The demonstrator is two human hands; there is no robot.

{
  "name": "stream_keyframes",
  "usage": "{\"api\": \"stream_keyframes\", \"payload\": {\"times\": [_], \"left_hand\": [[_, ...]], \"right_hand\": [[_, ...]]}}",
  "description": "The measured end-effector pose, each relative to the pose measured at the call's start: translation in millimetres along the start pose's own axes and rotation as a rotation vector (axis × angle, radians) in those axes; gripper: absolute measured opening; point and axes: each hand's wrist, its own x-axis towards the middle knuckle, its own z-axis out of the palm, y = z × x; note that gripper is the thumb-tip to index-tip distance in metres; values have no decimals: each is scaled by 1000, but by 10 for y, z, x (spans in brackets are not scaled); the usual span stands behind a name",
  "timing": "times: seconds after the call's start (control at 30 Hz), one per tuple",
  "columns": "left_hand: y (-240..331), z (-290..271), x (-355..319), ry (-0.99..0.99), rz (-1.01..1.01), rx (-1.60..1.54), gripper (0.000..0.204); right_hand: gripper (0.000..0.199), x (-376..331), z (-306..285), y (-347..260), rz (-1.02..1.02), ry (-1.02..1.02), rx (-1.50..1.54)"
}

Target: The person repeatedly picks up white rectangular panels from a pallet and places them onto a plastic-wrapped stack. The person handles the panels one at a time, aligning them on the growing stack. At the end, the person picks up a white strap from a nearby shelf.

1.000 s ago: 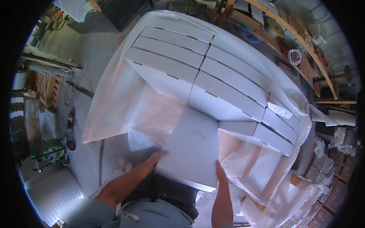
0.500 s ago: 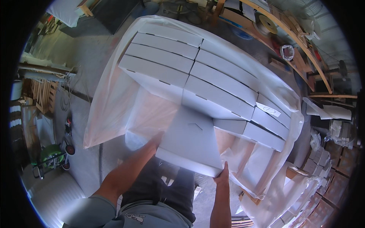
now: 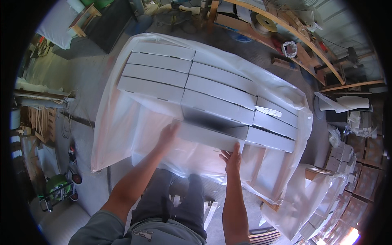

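A flat white cardboard box (image 3: 210,136) sits low at the front of a stack of similar white boxes (image 3: 216,100), its long front face toward me. My left hand (image 3: 168,132) grips its left end; the fingers there are blurred and partly hidden. At the right end, my right hand (image 3: 232,158) has its thumb on the front corner and its fingers by the lower edge. Dark space shows between this box and the boxes behind it. Translucent plastic sheeting (image 3: 116,134) surrounds the stack and spreads out beneath the box.
A small white paper slip (image 3: 268,111) lies on the right part of the stack. Wooden shelving (image 3: 281,38) with a cable spool (image 3: 265,23) stands at far right. More plastic-wrapped goods (image 3: 286,204) are at near right. A green wheeled machine (image 3: 57,183) stands on the left floor.
The white box has moved away from my body, in toward the stack, and its top is now mostly out of sight. Both hands have moved forward with it. The view has shifted slightly.
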Motion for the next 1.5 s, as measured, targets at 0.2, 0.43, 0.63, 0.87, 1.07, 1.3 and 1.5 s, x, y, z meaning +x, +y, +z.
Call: {"api": "stream_keyframes", "payload": {"times": [0.2, 0.43, 0.63, 0.87, 1.07, 1.3, 1.5], "left_hand": [[119, 208, 590, 278, 198, 179, 75], [145, 209, 805, 298, 185, 209, 81], [240, 148, 711, 144, 1, 126, 81], [-858, -351, 160, 308, 343, 446, 60], [-2839, -1330, -1151, -120, -152, 896, 45], [-3583, -2034, -2604, -87, -377, 505, 23], [-4093, -1592, -2989, 228, -452, 0, 42]], "right_hand": [[86, 425, 214, -405, 101, 61, -146], [98, 587, 296, -359, 141, 106, -250], [107, 546, 192, -410, 207, 119, -287], [94, 463, -225, -126, -45, 167, -297], [37, -104, -1222, 1426, -60, -177, -651], [48, -1368, -1562, 2024, 554, -145, -783], [54, -1027, -1045, 1503, 519, -375, -854]]}}
